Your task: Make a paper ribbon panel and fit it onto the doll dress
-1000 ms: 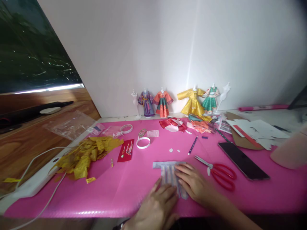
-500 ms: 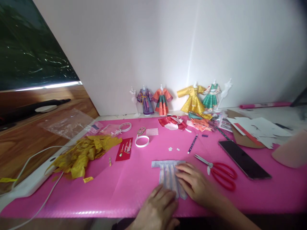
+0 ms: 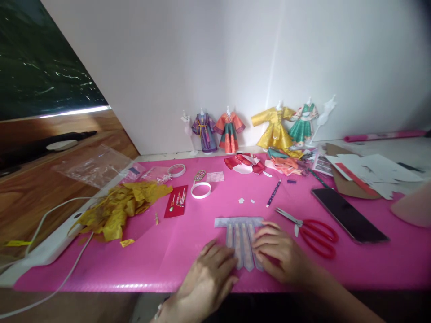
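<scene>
A pale grey-blue fabric piece (image 3: pixel 239 221) lies flat near the front of the pink table, with a band along its top and several pointed strips hanging from it. At its lower left side, my left hand (image 3: pixel 210 273) rests with fingers bent and spread over the leftmost strips. My right hand (image 3: pixel 281 251) lies on the right edge of the piece, fingers apart and touching the rightmost strip and the band's end. Both hands press on the fabric without gripping it. Just right of my right hand are red-handled scissors (image 3: pixel 311 231), their blades partly open.
A phone (image 3: pixel 348 215) lies at the right. Yellow fabric (image 3: pixel 124 208), a red card (image 3: pixel 176 202) and a white tape roll (image 3: pixel 201 190) are at the left. Small dressed mannequins (image 3: pixel 230 132) stand along the back, behind red fabric (image 3: pixel 244 163) and a pen (image 3: pixel 273 193).
My left hand has shifted left and off the middle strips, uncovering their pointed ends. My right hand sits slightly further right. The whole view has tilted a little.
</scene>
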Tool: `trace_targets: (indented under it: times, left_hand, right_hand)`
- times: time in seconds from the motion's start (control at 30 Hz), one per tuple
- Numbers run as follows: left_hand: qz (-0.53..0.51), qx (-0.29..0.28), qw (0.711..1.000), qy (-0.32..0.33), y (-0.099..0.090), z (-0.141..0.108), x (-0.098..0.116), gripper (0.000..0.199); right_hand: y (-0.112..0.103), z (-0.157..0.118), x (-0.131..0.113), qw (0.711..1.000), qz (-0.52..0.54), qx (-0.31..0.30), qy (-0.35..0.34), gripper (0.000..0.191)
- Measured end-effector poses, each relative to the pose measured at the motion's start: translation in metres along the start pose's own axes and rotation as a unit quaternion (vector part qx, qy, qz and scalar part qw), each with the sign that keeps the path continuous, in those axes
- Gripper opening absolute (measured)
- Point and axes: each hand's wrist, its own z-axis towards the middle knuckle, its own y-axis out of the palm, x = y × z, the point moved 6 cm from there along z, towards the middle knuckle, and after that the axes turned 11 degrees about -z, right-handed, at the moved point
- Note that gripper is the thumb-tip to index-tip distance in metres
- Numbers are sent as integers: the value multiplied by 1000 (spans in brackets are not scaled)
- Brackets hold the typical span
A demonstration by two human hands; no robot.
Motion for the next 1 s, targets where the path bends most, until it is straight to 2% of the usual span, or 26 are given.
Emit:
trace_targets:
  times: [0.13,0.27,0.47,0.73,1.0]
  left_hand:
    - [19,7,1000,-5,-4,8,-9,27]
    - [58,-16,998,-10,1,23,-19,41]
    - [39,-55,998,-8,16,35,-28,58]
    - [21,-64,998,-20,5,47,-23,51]
    - [17,-90,996,-5,11,54,-23,52]
  right_hand:
    - [0,-1,7,999,-39,23,23,16]
    - [9,-4,16,992,-87,-34,88,10]
    - [16,-7,19,987,-95,-72,113,8]
    - [15,-5,17,988,-91,-60,107,7]
    - [18,-7,19,987,-86,-69,118,8]
